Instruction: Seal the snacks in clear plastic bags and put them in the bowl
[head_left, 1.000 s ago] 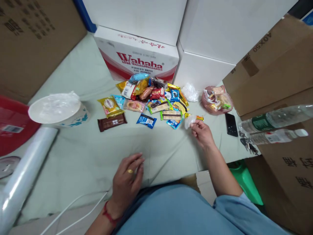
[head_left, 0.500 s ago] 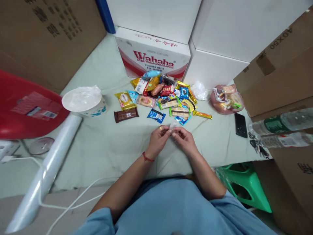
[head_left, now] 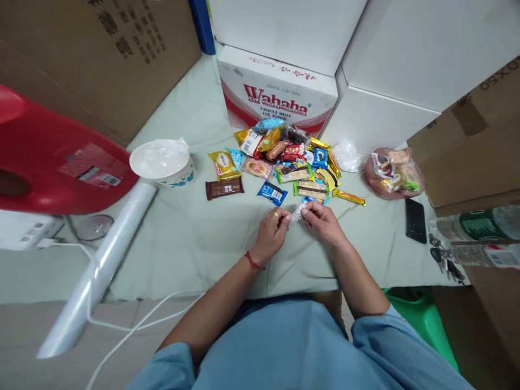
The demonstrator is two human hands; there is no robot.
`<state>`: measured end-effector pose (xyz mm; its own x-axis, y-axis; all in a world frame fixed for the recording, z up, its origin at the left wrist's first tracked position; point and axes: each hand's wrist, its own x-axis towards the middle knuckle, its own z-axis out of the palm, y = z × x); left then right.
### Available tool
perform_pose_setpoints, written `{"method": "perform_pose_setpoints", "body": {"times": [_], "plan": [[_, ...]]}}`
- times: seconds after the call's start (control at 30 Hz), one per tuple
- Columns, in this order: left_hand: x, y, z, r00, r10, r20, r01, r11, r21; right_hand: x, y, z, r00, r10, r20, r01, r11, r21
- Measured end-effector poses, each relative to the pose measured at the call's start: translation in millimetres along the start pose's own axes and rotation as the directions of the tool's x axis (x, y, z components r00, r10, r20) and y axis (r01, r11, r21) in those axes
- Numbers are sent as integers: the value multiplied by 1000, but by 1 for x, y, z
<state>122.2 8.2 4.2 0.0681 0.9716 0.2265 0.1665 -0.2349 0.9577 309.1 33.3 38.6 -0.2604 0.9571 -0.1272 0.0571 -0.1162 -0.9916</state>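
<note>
Between my hands is a small crumpled piece of clear plastic film (head_left: pixel 298 213). My left hand (head_left: pixel 272 233), with a ring and a red bracelet, pinches its left side. On the other side, the fingertips of my right hand (head_left: pixel 325 224) are closed on it too. Just beyond lies a pile of wrapped snacks. It includes a blue packet (head_left: pixel 272 193), a brown bar (head_left: pixel 225 188), a yellow packet (head_left: pixel 225 165), wafer packets (head_left: pixel 311 189) and a thin gold stick packet (head_left: pixel 349 197). My right fingers partly cover a light-blue packet.
A Wahaba-style printed carton, reading Wahaha (head_left: pixel 280 97), stands behind the snacks. Left are a film-topped paper bucket (head_left: pixel 173 176), a plastic roll (head_left: pixel 117 244) and a red container (head_left: pixel 60 157). Right are crumpled plastic (head_left: pixel 346 156), a snack bag (head_left: pixel 392 181), a phone (head_left: pixel 415 221), keys and bottles (head_left: pixel 483 225).
My hands have moved slightly apart, and more of the crumpled film shows between them. The whole view has shifted, so the table things appear further right.
</note>
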Motion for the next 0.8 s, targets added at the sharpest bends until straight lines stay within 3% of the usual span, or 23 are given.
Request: {"method": "perform_pose_setpoints", "body": {"times": [0.1, 0.23, 0.43, 0.6, 0.73, 0.8], "plan": [[1, 2, -2, 1000, -7, -8, 7, 1000, 9, 5, 5, -2, 999, 21, 32, -22, 999, 38], [2, -1, -3, 997, -77, -21, 77, 997, -2, 6, 21, 1, 996, 84, 33, -89, 969, 230], [2, -7, -5, 965, -261, -21, 252, 948, -197, 2, 18, -2, 990, 126, 60, -139, 924, 356], [3, -8, -5, 959, -284, -11, 263, 900, -348, 2, 20, -7, 993, 110, 41, -117, 935, 334], [2, -7, -2, 984, -175, 27, 176, 962, -210, 3, 28, -4, 996, 68, 57, -79, 971, 227], [1, -6, 0, 979, -203, 17, 203, 966, -162, 3, 28, 1, 999, 25, 47, -32, 984, 176]]}}
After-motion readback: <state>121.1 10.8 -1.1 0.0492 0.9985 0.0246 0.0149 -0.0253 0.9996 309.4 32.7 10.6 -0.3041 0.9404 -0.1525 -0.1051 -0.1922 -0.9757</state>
